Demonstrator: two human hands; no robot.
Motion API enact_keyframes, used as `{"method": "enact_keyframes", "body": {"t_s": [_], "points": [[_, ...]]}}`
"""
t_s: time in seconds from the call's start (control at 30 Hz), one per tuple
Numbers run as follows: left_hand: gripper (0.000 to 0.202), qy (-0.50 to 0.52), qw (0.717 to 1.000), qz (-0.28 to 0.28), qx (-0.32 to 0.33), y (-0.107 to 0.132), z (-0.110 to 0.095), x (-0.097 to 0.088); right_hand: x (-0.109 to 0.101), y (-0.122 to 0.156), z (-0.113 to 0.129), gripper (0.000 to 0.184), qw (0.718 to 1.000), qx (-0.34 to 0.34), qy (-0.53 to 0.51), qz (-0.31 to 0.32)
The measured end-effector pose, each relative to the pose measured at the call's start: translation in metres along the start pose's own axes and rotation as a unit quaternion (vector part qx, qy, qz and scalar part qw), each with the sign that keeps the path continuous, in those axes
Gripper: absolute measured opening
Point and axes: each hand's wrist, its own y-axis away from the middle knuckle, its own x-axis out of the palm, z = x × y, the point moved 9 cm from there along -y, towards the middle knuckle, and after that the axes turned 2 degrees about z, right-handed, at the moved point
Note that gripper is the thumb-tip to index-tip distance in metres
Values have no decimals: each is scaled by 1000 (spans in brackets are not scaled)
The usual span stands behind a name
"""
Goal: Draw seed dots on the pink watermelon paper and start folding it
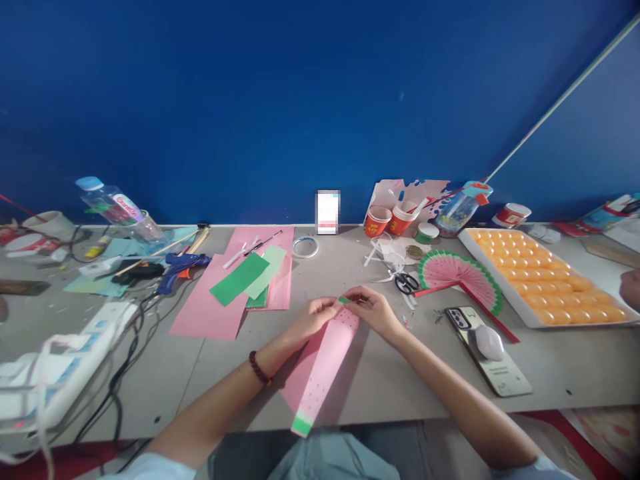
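Between my hands is a strip of pink paper [334, 350] with green ends and dark dots; its near end hangs toward the table's front edge. My left hand [319, 316] pinches the far end from the left. From the right, the fingers of my right hand [373, 311] close on the same end, beside its green band. More plain pink paper [299, 373] shows under the strip on the left. A finished-looking watermelon-patterned paper fan [463, 273] lies spread to the right, with red sticks. Black-handled scissors [406, 284] lie between it and my right hand.
Left of my hands lie pink sheets [207, 300], green paper [240, 279], a blue glue gun [183, 267] and a power strip [85, 357]. Tape [305, 247] and red paper cups [377, 221] stand behind. A phone [507, 373] and a tray of orange balls [545, 277] are right.
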Motion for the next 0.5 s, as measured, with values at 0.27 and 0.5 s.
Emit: {"method": "enact_keyframes", "body": {"t_s": [0.27,0.5], "points": [[43,-18,1000,-11,9,0,0,0,-5,5,11,20,997,-36,44,-46],[35,0,997,-66,29,-1,1,-12,-7,8,22,14,992,-74,81,-68]]}}
